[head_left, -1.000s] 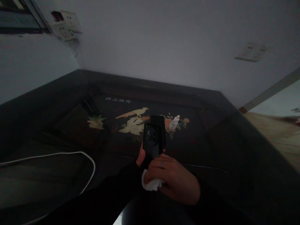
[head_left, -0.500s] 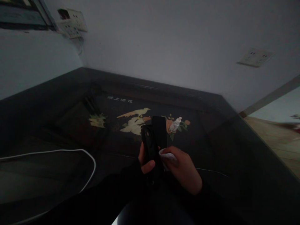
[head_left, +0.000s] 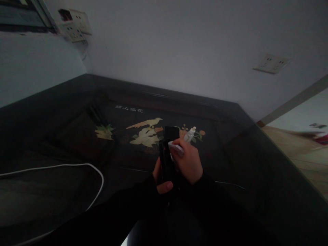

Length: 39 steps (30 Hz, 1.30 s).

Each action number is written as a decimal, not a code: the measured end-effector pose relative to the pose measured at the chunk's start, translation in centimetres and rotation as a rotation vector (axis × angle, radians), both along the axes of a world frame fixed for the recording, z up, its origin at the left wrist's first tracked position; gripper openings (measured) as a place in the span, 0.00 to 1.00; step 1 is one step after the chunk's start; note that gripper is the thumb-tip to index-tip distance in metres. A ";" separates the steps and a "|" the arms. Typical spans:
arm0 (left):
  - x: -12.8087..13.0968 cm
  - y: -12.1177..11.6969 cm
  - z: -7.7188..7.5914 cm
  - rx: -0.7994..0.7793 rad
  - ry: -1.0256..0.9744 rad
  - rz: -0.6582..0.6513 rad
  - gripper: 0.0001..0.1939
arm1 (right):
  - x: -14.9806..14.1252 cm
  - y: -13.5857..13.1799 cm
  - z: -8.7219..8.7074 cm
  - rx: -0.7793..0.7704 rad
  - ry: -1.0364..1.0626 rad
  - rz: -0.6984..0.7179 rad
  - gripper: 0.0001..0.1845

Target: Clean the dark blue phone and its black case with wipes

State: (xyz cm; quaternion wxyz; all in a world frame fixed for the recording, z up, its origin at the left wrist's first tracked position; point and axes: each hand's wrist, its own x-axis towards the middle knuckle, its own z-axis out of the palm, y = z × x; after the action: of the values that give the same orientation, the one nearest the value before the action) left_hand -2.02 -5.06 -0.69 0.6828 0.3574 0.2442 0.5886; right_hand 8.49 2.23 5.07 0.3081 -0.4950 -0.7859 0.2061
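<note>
My left hand (head_left: 162, 181) grips the lower part of a black phone (head_left: 165, 160), held upright and turned edge-on to me over the dark table (head_left: 243, 160). My right hand (head_left: 188, 160) is closed on a small white wipe (head_left: 175, 147) and presses it against the phone's upper right side. A second dark flat object (head_left: 171, 132) shows just behind the phone. A small white dropper bottle (head_left: 190, 134) lies on the table just beyond my right hand.
A white cable (head_left: 77, 171) loops across the left of the table. Painted birds and flowers (head_left: 146, 131) decorate the tabletop. Wall sockets (head_left: 74, 25) sit at the upper left, another socket (head_left: 271, 63) at the right. Wooden floor (head_left: 302, 153) lies past the table's right edge.
The phone has turned from camera side facing me to edge-on. My right hand with the wipe has climbed from the phone's base to its upper part.
</note>
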 end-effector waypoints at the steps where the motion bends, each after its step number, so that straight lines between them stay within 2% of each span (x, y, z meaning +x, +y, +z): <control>1: -0.1 -0.1 0.0 -0.037 -0.003 -0.015 0.39 | -0.2 0.5 0.2 0.014 -0.002 -0.005 0.03; 4: -0.4 -0.3 0.0 -0.047 -0.043 -0.032 0.36 | -0.2 0.3 -0.1 0.006 -0.029 0.002 0.03; 8: -0.9 0.0 0.0 0.001 -0.047 0.023 0.29 | 1.3 -3.6 -2.1 -0.096 -0.071 0.035 0.05; 10: -1.0 0.1 0.0 -0.028 -0.030 0.051 0.29 | 2.1 -5.4 -2.9 -0.157 -0.090 0.026 0.07; 12: -0.9 0.2 -0.1 -0.032 -0.037 0.069 0.30 | 2.4 -6.1 -3.2 -0.171 -0.092 0.024 0.08; 14: -0.7 0.2 -0.2 -0.004 -0.057 0.068 0.29 | 2.1 -5.4 -2.7 -0.130 -0.064 0.026 0.07; 16: -0.5 0.0 -0.3 0.016 -0.060 0.041 0.31 | 1.4 -3.6 -1.8 -0.056 -0.018 0.011 0.04; 19: -0.4 -0.3 -0.6 -0.028 -0.010 -0.005 0.37 | 0.1 -0.4 -0.3 0.066 0.033 -0.034 0.02; 21: -0.5 -0.4 -0.6 -0.067 0.011 -0.021 0.40 | -0.4 0.9 0.2 0.079 0.039 -0.037 0.02; 24: -0.7 -0.3 -0.6 -0.065 0.004 -0.019 0.41 | -0.2 0.3 -0.4 0.054 0.016 -0.020 0.02; 29: -0.9 0.2 -0.8 -0.022 -0.020 0.058 0.34 | 2.2 -4.9 -3.2 -0.112 -0.005 0.026 0.07; 32: -0.9 0.3 -1.0 -0.059 -0.007 0.085 0.37 | 2.9 -6.4 -3.9 -0.166 -0.033 0.023 0.09; 34: -0.8 0.3 -0.9 -0.030 -0.003 0.074 0.37 | 2.3 -5.6 -3.4 -0.138 -0.022 0.022 0.07; 39: -0.9 0.4 -0.9 0.001 0.037 0.031 0.38 | -0.5 -0.2 -0.7 0.076 0.024 -0.011 0.01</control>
State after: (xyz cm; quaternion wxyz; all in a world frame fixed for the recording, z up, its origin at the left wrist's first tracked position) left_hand -2.88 -4.68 -1.63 0.6686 0.3646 0.2621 0.5927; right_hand 7.98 2.07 4.38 0.3372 -0.4848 -0.7866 0.1802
